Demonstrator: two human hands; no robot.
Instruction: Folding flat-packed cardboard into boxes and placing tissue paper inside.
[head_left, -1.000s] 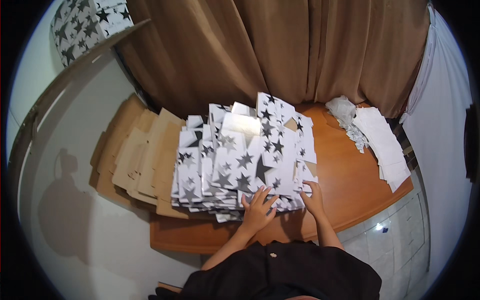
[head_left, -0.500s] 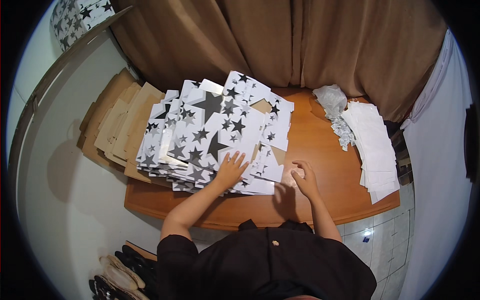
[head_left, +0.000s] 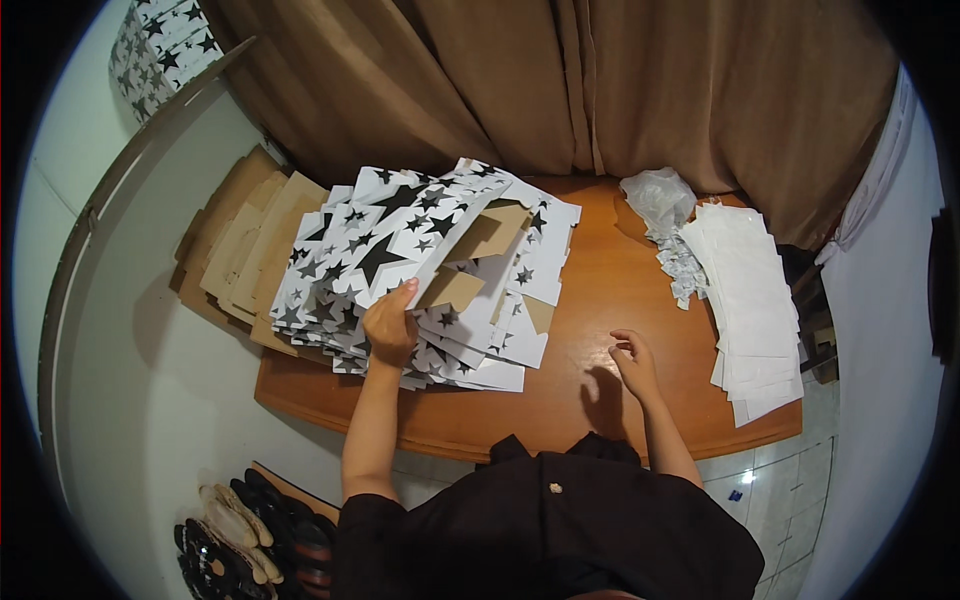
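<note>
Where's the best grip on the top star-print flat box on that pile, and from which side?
Probably its near-left edge, from the person's side. The top star-print flat box lies tilted, its brown flaps raised on the right, and the left hand already pinches that near edge. The right hand hovers over the table, holding nothing.

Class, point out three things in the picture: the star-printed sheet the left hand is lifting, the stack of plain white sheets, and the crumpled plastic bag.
star-printed sheet (head_left: 375,262), head view, on its large black star.
stack of plain white sheets (head_left: 752,300), head view, top sheet's middle.
crumpled plastic bag (head_left: 658,195), head view, its bunched centre.
</note>
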